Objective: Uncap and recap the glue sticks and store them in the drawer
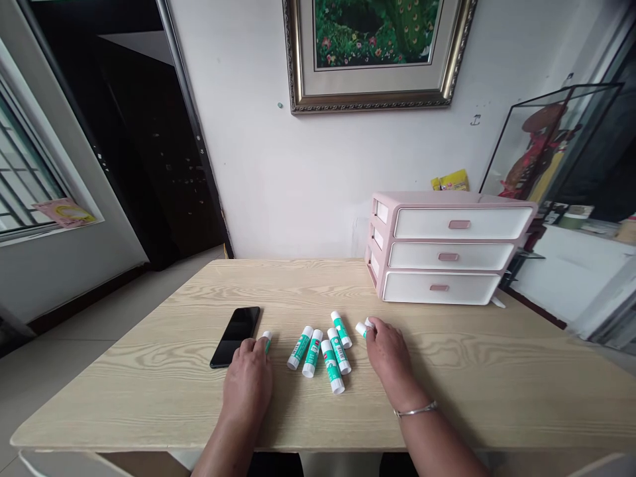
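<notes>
Several white-and-green glue sticks [322, 354] lie in a loose row on the wooden table [487, 384]. My left hand [248, 377] rests on the table with its fingers curled over one glue stick [267, 339] at the left end of the row. My right hand [390, 354], a bracelet on its wrist, has its fingers closed on another glue stick [362, 328] at the right end. Both sticks still touch the tabletop.
A black phone [235, 334] lies face up just left of my left hand. A pink-and-white three-drawer organiser [447, 248], all drawers closed, stands at the table's back right. Behind it is a glass display case [546, 142]; a framed picture [372, 53] hangs on the wall.
</notes>
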Tool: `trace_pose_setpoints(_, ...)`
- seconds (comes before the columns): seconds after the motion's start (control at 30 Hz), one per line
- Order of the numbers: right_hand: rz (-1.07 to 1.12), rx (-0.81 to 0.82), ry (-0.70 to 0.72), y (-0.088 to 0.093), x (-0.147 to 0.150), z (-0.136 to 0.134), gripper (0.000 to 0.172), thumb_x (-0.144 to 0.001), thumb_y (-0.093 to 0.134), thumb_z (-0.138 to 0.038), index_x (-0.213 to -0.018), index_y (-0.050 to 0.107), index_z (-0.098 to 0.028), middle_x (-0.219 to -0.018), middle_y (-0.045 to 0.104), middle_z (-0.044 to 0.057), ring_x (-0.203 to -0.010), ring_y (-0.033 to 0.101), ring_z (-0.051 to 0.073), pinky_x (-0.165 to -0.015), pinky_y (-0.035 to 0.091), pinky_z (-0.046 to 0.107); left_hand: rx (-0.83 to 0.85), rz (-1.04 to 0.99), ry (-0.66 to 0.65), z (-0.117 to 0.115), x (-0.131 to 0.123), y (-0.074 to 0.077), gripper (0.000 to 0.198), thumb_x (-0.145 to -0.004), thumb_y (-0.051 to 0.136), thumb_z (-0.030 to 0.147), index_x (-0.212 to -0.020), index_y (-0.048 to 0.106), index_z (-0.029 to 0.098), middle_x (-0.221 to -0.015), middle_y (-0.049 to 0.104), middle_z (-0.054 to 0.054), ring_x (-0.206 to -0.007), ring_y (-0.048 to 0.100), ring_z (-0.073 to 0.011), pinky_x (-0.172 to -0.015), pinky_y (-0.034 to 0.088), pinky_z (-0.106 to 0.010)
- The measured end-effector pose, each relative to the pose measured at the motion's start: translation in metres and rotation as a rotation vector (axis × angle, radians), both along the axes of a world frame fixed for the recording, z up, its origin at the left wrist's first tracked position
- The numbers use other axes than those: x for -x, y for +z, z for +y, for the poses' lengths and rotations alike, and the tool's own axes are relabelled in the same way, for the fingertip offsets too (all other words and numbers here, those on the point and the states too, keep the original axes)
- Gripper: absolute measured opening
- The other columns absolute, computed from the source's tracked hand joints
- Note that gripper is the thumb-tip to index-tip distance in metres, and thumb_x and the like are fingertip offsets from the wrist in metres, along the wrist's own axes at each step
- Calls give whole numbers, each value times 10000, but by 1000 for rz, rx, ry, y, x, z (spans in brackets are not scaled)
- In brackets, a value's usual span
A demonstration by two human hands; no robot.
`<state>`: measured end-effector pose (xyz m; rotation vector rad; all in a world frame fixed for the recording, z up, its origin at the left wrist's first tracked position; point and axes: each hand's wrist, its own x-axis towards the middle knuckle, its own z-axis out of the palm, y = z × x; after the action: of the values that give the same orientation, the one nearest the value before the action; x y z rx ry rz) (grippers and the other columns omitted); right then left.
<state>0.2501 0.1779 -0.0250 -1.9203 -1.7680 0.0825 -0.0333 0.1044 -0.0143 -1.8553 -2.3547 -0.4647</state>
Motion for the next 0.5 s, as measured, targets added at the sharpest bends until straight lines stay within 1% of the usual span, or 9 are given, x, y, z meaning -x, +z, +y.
trace_pose_setpoints(0.13,49,-18,7,2,-1,-1,317,-1001,472,-258,-1194,716,-201,-1132,757,105,-1074,645,270,-939,427,347,-23,-89,-72,-1,0,0,472,-935,473,97,-1385,606,153,-1269,682,-142,-1180,634,-266,-1022,455,-355)
trace_pose_setpoints(0.2,64,-68,-11,4,-2,1,345,-1001,450,-243,-1216,715,-190,-1177,747,115,-1125,636,275,-995,416,364,-23,-96,-86,-1,0,1,483,-925,478,92,-1388,607,132,-1284,686,-154,-1195,632,-280,-1050,448,-373)
trace_pose_setpoints(0.27,78,-106,-17,6,-4,5,399,-995,410,-189,-1264,704,-170,-1265,723,126,-1202,618,265,-1056,394,365,-26,-92,-85,0,0,0,472,-925,480,103,-1374,623,129,-1276,695,-163,-1177,641,-291,-1043,458,-391)
trace_pose_setpoints(0.37,87,-103,8,6,-5,11,485,-966,366,-104,-1327,686,-157,-1368,682,124,-1262,604,244,-1090,389,351,-54,-100,-84,2,1,-5,456,-928,478,112,-1352,643,144,-1247,708,-166,-1135,653,-294,-1021,468,-407)
trace_pose_setpoints(0.5,55,-79,87,0,-6,16,527,-923,404,-56,-1332,697,-215,-1399,676,68,-1290,591,216,-1084,399,316,-129,-208,-95,5,2,-14,403,-967,432,158,-1295,664,121,-1193,719,-187,-1139,640,-316,-1051,450,-457)
